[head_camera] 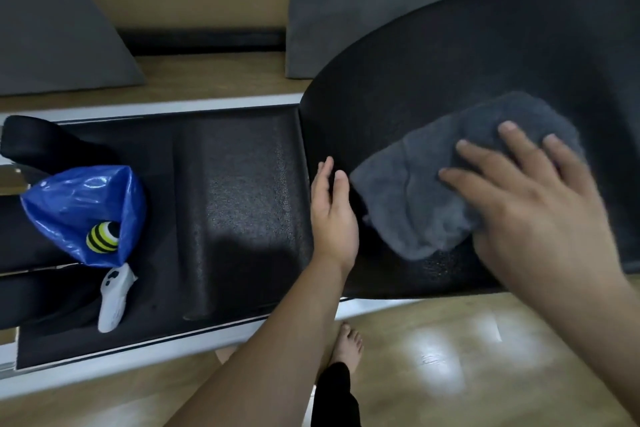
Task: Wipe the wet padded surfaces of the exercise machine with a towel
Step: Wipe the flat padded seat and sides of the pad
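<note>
A grey towel (426, 191) lies bunched on the raised black curved pad (450, 62) of the exercise machine at the right. My right hand (523, 204) presses flat on the towel, fingers spread over it and thumb under its near edge. My left hand (332, 215) rests with fingers together against the left edge of the curved pad, just left of the towel. Water droplets glisten on the pad below the towel and on the flat black padded section (242, 204) to the left.
A blue plastic bag (79, 211) with a yellow-and-black striped ball (102, 236) sits on the left of the machine, a white controller (114, 298) beside it. Grey cushions lean at the back. Wooden floor and my bare foot (348, 343) lie below the white frame (367, 309).
</note>
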A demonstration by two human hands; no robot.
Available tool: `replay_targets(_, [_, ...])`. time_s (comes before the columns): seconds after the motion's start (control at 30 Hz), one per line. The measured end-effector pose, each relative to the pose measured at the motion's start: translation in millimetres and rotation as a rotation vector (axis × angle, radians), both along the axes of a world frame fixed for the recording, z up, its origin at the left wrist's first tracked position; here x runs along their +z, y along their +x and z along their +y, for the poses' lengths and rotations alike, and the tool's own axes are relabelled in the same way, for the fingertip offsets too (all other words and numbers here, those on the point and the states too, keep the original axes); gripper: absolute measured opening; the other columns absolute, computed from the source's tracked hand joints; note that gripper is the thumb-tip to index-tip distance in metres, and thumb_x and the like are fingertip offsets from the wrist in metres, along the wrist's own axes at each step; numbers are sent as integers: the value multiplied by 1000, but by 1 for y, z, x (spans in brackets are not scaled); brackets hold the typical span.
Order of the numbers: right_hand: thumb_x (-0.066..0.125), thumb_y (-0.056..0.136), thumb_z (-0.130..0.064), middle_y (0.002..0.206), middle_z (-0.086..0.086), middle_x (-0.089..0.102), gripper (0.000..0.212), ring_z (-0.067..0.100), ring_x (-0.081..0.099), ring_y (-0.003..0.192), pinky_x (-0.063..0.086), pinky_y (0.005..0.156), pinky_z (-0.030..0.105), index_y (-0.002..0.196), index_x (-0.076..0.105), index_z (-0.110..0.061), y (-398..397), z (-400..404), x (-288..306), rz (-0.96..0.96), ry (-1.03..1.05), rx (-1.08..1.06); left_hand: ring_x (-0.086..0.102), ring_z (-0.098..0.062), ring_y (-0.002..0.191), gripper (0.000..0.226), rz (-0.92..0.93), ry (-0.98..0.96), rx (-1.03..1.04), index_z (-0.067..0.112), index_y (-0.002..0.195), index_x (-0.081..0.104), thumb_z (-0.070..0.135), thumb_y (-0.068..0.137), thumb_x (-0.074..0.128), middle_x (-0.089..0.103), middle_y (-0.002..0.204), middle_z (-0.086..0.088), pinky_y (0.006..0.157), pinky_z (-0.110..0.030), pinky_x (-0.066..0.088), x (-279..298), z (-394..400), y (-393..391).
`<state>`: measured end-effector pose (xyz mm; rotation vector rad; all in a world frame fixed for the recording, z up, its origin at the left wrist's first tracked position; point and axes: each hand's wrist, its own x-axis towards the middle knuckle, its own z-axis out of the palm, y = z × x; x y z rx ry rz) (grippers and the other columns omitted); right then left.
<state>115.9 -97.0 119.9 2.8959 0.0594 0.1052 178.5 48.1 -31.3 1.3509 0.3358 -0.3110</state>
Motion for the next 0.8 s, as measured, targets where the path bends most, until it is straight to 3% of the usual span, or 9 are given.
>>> replay_targets(0.17, [50, 79, -17, 132, 14, 61, 40, 45, 43, 132, 26, 108, 58, 115, 68, -13, 74, -18, 11, -47, -11, -211, 6, -2, 150, 48, -141, 213, -86, 36, 148, 38, 40, 100, 45, 20, 163, 15, 124, -43, 6, 9, -30, 1])
replay_targets(0.27, [41, 83, -19, 136, 14, 58, 43, 46, 39, 135, 22, 111, 58, 117, 68, -15, 86, 5, -3, 23, -47, -103, 20, -11, 149, 52, -131, 276, -36, 35, 146, 40, 43, 96, 46, 31, 159, 9, 122, -46, 18, 3, -39, 3])
replay_targets(0.33, [32, 84, -23, 136, 14, 58, 49, 46, 41, 134, 24, 111, 59, 116, 69, -16, 62, 13, -11, 96, -29, 3, 41, -22, 140, 53, -83, 75, 1, 22, 145, 43, 39, 96, 54, 46, 150, -6, 114, -45, 36, -10, -40, 2])
replay_targets(0.4, [31, 86, -22, 135, 14, 60, 48, 46, 45, 132, 28, 109, 59, 114, 69, -16, 21, 9, -10, 117, 33, 36, 47, -28, 135, 45, 35, -205, 19, 7, 146, 39, 24, 105, 44, 46, 147, -19, 101, -31, 48, -13, -36, -2])
replay_targets(0.43, [34, 85, -21, 135, 13, 60, 46, 45, 47, 131, 30, 108, 58, 115, 69, -17, 2, 2, -8, 110, 67, 29, 47, -24, 137, 42, 88, -259, 7, 7, 148, 37, 21, 108, 37, 44, 150, -16, 98, -25, 48, -13, -35, -4])
replay_targets(0.5, [39, 82, -19, 136, 11, 61, 46, 43, 50, 129, 34, 105, 57, 117, 69, -18, -28, -21, 3, 72, 116, 14, 40, -4, 139, 46, 98, -182, -19, 26, 149, 39, 42, 106, 39, 40, 155, 6, 110, -23, 38, -3, -34, -5])
replay_targets(0.53, [40, 80, -18, 135, 9, 61, 47, 41, 52, 128, 36, 104, 56, 118, 69, -19, -35, -35, 10, 42, 131, -2, 32, 2, 142, 49, 36, -37, -15, 36, 147, 40, 53, 101, 42, 36, 155, 16, 117, -28, 29, 2, -36, -4])
replay_targets(0.63, [41, 78, -20, 134, 8, 62, 50, 39, 54, 125, 38, 99, 54, 121, 67, -19, -23, -74, 25, -28, 158, -85, 18, -1, 147, 44, -135, 364, -23, 41, 146, 37, 42, 102, 41, 26, 159, 19, 123, -41, 18, 7, -39, -1])
replay_targets(0.8, [53, 79, -18, 136, 7, 59, 44, 40, 50, 124, 36, 96, 54, 121, 64, -22, 50, -91, 28, -56, 182, -234, 21, -2, 146, 43, -142, 386, -28, 39, 147, 38, 35, 104, 40, 27, 159, 16, 123, -39, 19, 10, -38, -4])
